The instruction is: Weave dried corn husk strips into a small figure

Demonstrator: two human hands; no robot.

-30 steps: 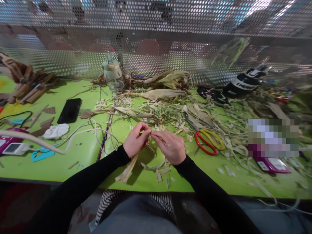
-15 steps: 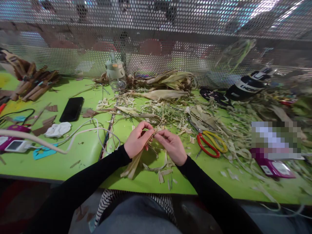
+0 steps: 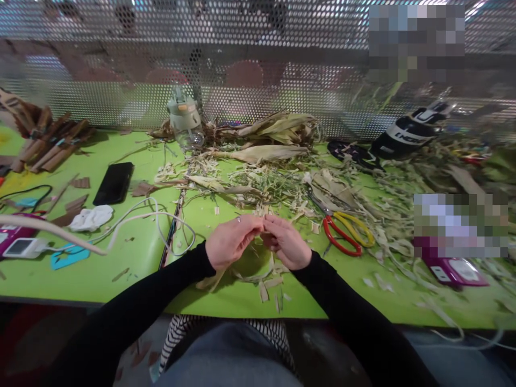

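Note:
My left hand (image 3: 234, 242) is closed, its fingers curled around a pale dried corn husk (image 3: 213, 280) whose tail hangs out below the palm. Fingertip to fingertip with it, my right hand (image 3: 287, 241) pinches at the husk's upper end; that end is hidden between the fingers. Husk scraps (image 3: 264, 290) lie on the green table just beneath. To the right of my right hand are scissors (image 3: 342, 235) with one red and one yellow handle, lying on the table.
Behind my hands lies a heap of shredded husk (image 3: 266, 180), with whole husks (image 3: 278, 131) beyond. A clear bottle (image 3: 186, 121) and a black bottle (image 3: 407, 134) stand near the perforated metal screen (image 3: 242, 86). A phone (image 3: 114, 184) and white cable (image 3: 155, 215) lie left.
My left hand has turned so its back faces up, covering more of the husk. My fingertips have come together. The view has shifted slightly.

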